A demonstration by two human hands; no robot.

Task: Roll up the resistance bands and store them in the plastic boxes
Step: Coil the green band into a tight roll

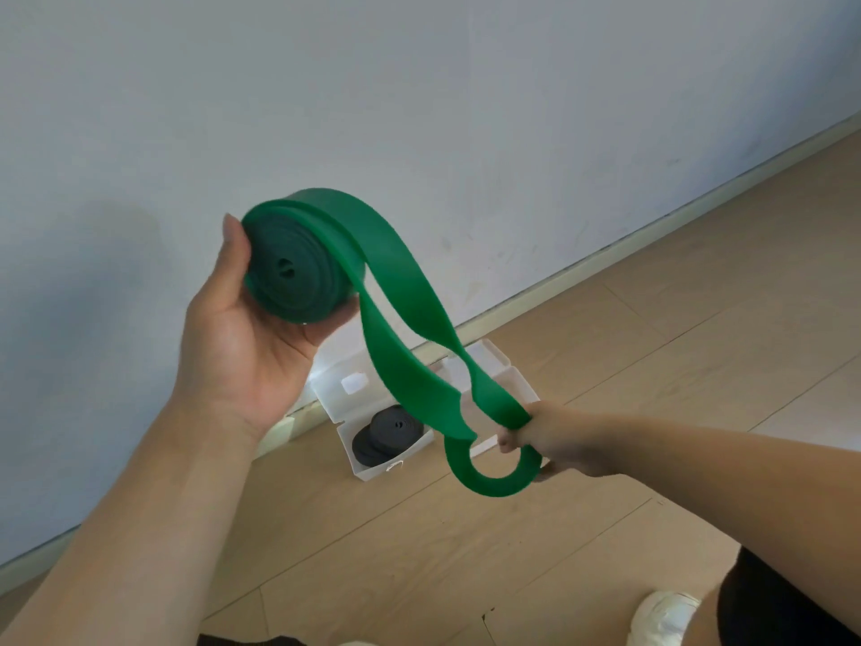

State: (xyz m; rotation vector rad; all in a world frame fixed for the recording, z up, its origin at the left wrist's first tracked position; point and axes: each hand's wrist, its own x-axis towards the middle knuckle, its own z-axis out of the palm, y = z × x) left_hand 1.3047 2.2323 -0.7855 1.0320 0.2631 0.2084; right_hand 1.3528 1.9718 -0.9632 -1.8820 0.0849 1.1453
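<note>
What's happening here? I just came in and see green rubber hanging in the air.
A person is rolling up a green resistance band. The left hand holds the coiled part, and the right hand grips the loose tail, which is twisted and not yet wound. On the floor by the wall, an open plastic box already holds rolled black bands.

Both forearms are bare from wrist to frame edge, with no sleeves, watch, rings or bracelets showing on the left hand (242, 338) or the right hand (536, 440). The left thumbnail is short and unpainted. At lower right, dark black shorts (782, 603) cover the thigh, and beside them sits a white shoe (661, 617) with a rounded toe.
</note>
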